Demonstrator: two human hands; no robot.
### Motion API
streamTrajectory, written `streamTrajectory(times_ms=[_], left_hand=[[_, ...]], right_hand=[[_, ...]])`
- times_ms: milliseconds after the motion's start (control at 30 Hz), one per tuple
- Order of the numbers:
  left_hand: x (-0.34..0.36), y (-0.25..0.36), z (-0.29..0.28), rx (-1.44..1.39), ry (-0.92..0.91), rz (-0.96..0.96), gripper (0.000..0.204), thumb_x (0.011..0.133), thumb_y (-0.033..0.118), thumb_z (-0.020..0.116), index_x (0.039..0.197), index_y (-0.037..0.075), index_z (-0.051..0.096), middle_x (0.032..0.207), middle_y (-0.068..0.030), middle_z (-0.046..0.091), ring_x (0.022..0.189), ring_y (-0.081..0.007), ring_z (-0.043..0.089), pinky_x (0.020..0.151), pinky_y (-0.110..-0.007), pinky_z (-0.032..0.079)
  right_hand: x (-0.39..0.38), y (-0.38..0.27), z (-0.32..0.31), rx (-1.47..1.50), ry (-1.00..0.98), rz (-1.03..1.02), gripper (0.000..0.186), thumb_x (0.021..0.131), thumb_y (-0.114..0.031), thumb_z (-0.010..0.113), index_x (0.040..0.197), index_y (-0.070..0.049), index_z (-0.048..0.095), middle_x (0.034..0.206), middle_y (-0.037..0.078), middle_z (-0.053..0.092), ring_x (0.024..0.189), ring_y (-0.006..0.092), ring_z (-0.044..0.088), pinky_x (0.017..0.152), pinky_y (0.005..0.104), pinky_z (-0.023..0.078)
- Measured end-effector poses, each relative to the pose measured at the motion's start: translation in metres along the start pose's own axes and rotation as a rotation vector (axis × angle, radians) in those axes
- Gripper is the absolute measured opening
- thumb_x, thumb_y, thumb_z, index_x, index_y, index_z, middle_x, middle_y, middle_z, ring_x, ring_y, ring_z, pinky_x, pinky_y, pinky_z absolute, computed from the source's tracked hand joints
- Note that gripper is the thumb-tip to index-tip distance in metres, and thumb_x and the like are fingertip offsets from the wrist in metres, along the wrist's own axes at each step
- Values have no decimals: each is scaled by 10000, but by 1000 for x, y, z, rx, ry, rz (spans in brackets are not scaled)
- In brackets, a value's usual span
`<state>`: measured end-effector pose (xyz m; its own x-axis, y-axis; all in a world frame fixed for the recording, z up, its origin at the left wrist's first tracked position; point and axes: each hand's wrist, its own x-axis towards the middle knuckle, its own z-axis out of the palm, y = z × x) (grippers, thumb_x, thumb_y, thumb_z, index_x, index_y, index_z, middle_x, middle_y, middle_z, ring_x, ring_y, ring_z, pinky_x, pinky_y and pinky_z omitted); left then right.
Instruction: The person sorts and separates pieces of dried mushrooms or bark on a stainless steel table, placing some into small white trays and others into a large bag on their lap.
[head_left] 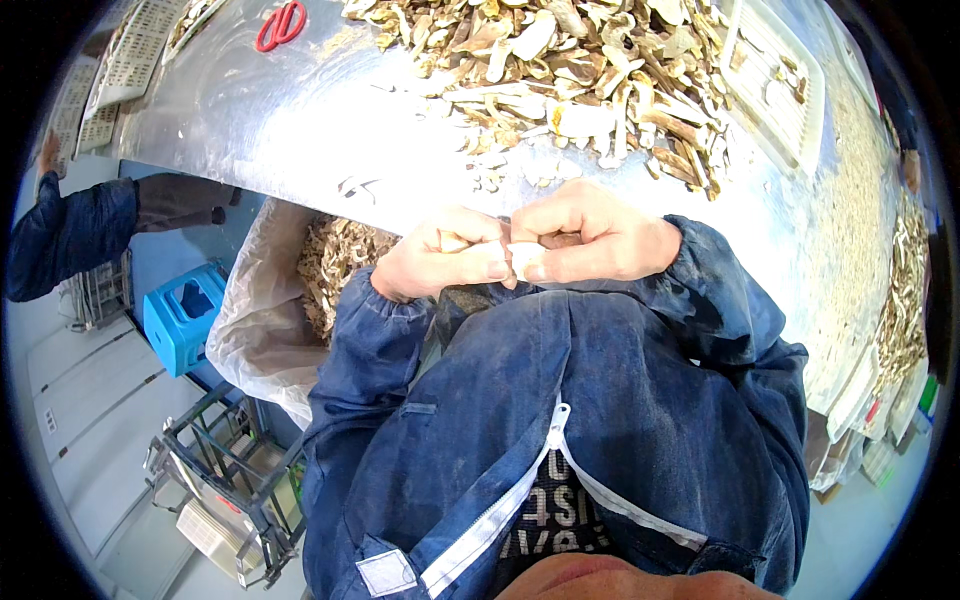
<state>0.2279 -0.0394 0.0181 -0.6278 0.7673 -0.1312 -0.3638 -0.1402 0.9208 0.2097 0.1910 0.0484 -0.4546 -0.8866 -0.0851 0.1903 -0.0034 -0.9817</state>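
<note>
My left hand [440, 256] and my right hand [606, 238] meet at the table's near edge, just in front of my jacket. Both are closed, thumbs and fingers pinching a small whitish piece of dried mushroom [519, 258] between them. Fingers cover most of that piece. Beyond my hands a broad pile of sliced dried mushrooms [560, 80], cream and brown, is spread on the shiny metal table [240, 110]. Small pale fragments [488, 172] lie between the pile and my knuckles.
Red-handled scissors [281, 27] lie at the far left. A white plastic tray [812, 120] holding a few pieces sits right of the pile. Below the table's left edge stands a plastic-lined container [262, 290] of mushroom bits, near a blue stool [185, 315]. Another person's sleeve [72, 235] shows farther left.
</note>
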Motion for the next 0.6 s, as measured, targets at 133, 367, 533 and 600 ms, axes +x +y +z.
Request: streamTrajectory(times_ms=[133, 367, 533, 600], left_hand=[[-3, -24, -25, -402, 87, 271, 250, 857, 213, 597, 825, -23, 670, 738, -67, 611, 566, -100, 487, 492, -211, 351], [1, -17, -23, -334, 575, 53, 229, 940, 86, 485, 1101, -19, 609, 804, -79, 618, 556, -101, 468, 479, -212, 352], [28, -28, 4, -377, 308, -125, 369, 952, 57, 446, 1315, -11, 444, 690, -1, 510, 546, -65, 409, 472, -202, 319], [24, -26, 7, -346, 478, -81, 419, 952, 67, 456, 1357, -24, 403, 686, -2, 504, 537, -62, 399, 468, -202, 314]], right_hand=[[22, 13, -26, -303, 394, -25, 236, 938, -263, 593, 972, -34, 636, 624, -25, 487, 577, 67, 397, 521, 272, 324], [47, -10, -50, -1156, 847, -129, 251, 856, -173, 534, 1062, -61, 625, 697, 157, 635, 661, 324, 652, 599, 436, 500], [37, 29, -42, -1354, 743, 220, 237, 848, -92, 554, 1074, -66, 620, 824, 152, 647, 744, 352, 640, 649, 421, 508], [37, 34, -37, -1256, 622, 39, 242, 850, -94, 554, 1082, -67, 620, 841, 143, 649, 761, 345, 642, 657, 414, 511]])
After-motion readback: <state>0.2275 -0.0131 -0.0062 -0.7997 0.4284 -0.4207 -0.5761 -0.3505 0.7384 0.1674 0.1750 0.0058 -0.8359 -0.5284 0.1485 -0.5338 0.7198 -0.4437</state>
